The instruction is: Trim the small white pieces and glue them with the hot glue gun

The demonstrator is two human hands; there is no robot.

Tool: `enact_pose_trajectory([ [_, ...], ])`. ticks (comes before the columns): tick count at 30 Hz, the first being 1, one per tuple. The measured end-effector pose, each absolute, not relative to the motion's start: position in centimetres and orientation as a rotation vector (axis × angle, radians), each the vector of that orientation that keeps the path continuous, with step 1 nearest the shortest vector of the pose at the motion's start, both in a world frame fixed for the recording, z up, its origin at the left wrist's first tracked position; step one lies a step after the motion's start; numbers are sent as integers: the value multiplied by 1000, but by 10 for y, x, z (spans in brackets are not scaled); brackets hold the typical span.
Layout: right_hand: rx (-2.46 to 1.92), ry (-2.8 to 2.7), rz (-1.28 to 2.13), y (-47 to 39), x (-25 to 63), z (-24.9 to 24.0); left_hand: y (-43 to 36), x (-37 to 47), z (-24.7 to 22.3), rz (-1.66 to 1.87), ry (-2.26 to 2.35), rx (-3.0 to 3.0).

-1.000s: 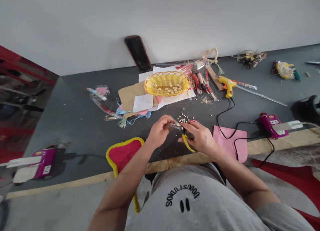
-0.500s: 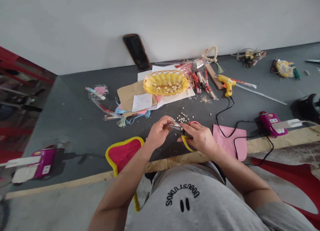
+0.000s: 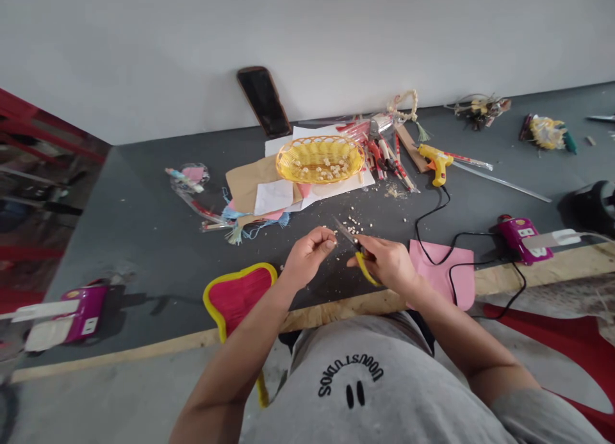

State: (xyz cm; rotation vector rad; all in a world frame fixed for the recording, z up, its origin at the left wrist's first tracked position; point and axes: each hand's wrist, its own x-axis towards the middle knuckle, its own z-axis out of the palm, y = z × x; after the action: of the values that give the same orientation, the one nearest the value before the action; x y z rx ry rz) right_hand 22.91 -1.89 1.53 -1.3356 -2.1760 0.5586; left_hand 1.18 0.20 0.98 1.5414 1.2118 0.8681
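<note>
Right hand: I see my right hand (image 3: 388, 264) closed around the yellow handle of the scissors (image 3: 358, 252), close to the near edge of the surface (image 3: 144, 239).
Scissors: the blades point up and to the left, toward my other hand. They look a little apart, but I cannot tell for sure.
Left hand: my left hand (image 3: 307, 255) is curled, with finger and thumb pinched together just beside the blade tips. What it pinches is too small for me to see.
Small beads (image 3: 353, 226): a little pile lies on the surface just past my hands.
Yellow basket (image 3: 320, 160): it sits on papers toward the far edge, with more beads inside.
Glue gun (image 3: 436, 162): it lies to the right of the basket.
Pink paper (image 3: 442, 271): it lies at the near edge, just right of my right hand.
</note>
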Motion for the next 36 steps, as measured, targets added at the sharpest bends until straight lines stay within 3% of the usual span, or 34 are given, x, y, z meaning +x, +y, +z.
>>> enact_pose_trajectory([
  [8, -1401, -1996, 633, -16, 243, 20, 16, 5, 4, 825, 1375, 1919],
  [14, -1485, -1912, 610, -16, 261, 9, 33, 9, -13, 535, 1527, 2295],
  [24, -1494, -1921, 724, -16, 257, 9, 39, 42, -3, 165, 1569, 2387],
  [36, -1489, -1943, 725, -14, 256, 3, 44, 47, -4, 159, 1572, 2371],
])
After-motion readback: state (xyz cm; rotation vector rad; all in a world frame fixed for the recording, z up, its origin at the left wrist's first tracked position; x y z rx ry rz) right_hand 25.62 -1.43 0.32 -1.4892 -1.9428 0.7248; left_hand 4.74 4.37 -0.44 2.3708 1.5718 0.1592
